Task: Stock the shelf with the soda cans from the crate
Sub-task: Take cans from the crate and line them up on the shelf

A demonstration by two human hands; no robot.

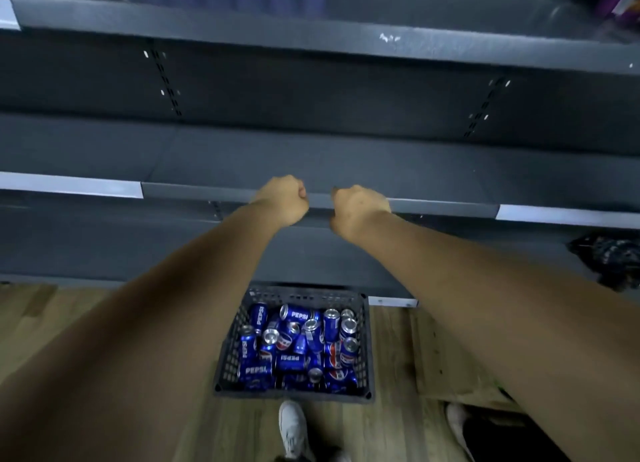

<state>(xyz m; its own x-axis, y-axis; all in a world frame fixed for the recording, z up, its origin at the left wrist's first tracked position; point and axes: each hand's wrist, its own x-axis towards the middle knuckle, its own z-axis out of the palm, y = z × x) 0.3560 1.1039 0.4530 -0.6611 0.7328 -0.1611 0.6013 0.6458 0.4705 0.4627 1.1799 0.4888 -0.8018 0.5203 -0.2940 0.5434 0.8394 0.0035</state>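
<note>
Facing the dark grey shelf [311,163], I see its tiers fill most of the view, with the middle tier's bare deck right ahead of me and pale strips on parts of its front lip. Below it lies the wooden floor [225,434]. Both of my bare forearms stretch forward and up from the bottom corners and come close together at that lip. The dark plastic crate [229,357] sits on the floor just in front of the lowest tier, between my arms and just beyond my white shoe [292,427]. It is heaped with blue soda cans [298,316], some upright and some on their sides. My left hand [282,198] and right hand [360,208] are side by side but apart at the lip's edge, and on both the fingers are curled into closed fists.
</note>
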